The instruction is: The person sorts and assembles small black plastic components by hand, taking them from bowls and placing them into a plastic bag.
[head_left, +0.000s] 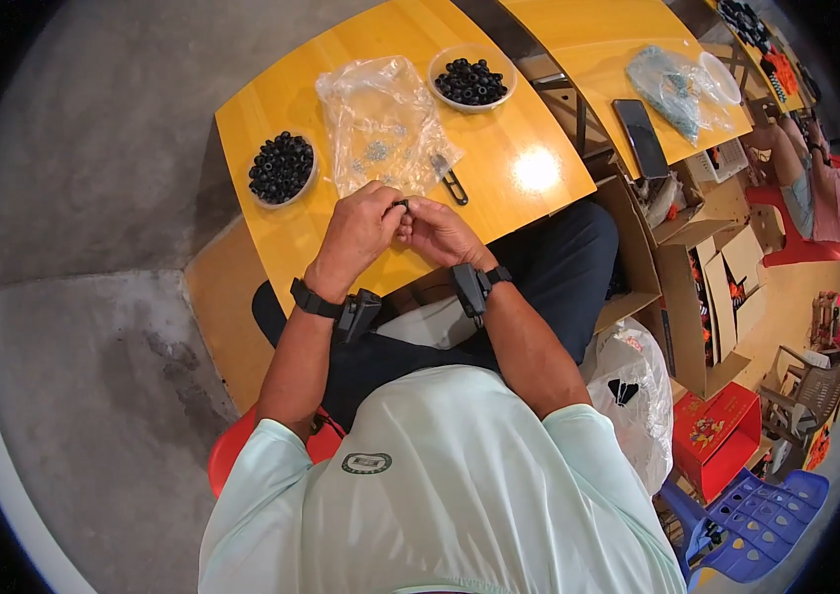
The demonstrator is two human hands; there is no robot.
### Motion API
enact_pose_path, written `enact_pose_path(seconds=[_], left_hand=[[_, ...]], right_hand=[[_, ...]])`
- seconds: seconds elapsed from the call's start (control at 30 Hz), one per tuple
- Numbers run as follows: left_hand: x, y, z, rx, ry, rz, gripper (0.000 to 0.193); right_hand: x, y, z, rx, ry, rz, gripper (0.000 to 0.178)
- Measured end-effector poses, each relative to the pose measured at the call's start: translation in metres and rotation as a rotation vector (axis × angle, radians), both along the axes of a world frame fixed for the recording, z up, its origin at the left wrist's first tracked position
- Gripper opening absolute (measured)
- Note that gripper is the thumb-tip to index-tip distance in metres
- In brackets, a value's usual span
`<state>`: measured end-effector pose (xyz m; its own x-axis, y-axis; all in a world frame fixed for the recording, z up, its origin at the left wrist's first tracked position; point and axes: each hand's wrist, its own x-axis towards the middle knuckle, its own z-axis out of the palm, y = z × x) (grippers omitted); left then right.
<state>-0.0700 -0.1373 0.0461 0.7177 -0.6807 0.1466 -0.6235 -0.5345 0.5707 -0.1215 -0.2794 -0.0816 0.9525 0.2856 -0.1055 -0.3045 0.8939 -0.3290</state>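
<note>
Over the near edge of the yellow table [514,183], my left hand [365,223] and my right hand [440,234] meet, fingers pinched together. Between the fingertips shows a small black part [402,204], mostly covered, like the black ring-shaped pieces in the bowls. Just beyond my hands lies a clear plastic bag [370,99] with small silvery metal pieces [377,150] on it. Small thread snips [452,186] with a black handle rest at the bag's right edge, near my right hand.
Black ring pieces fill a left bowl [311,184] and a far bowl [507,94]. On the right-hand table are a phone [641,139] and a bagged blue-grey heap [664,94]. Open cardboard boxes [682,307] stand on my right. Another person [831,203] sits far right.
</note>
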Motion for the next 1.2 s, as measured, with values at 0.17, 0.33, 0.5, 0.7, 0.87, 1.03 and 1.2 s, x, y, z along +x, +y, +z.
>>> enact_pose_path(seconds=[0.17, 0.33, 0.5, 0.7, 0.87, 1.03, 1.2], left_hand=[[0.001, 0.003, -0.019, -0.323, 0.353, 0.035, 0.008], [-0.002, 0.001, -0.035, -0.460, 0.441, 0.076, 0.008], [-0.010, -0.004, -0.042, -0.532, 0.579, 0.195, 0.012], [-0.016, -0.011, -0.047, -0.626, 0.587, 0.257, 0.013], [-0.010, -0.008, -0.048, -0.515, 0.287, 0.135, 0.013], [-0.009, -0.010, -0.043, -0.477, 0.152, 0.102, 0.011], [-0.010, -0.011, -0.046, -0.507, 0.177, 0.136, 0.010]], right_hand=[[-0.001, -0.001, 0.000, 0.010, -0.026, -0.007, 0.020], [-0.003, -0.003, 0.000, 0.034, -0.014, 0.001, 0.022], [-0.002, -0.003, -0.003, 0.045, -0.042, 0.011, 0.021], [-0.002, -0.003, -0.007, 0.088, -0.036, -0.018, 0.020], [-0.002, -0.002, -0.008, 0.093, -0.021, -0.018, 0.018], [-0.003, -0.001, -0.009, 0.109, -0.029, -0.027, 0.018], [-0.003, -0.001, -0.008, 0.094, -0.054, -0.014, 0.018]])
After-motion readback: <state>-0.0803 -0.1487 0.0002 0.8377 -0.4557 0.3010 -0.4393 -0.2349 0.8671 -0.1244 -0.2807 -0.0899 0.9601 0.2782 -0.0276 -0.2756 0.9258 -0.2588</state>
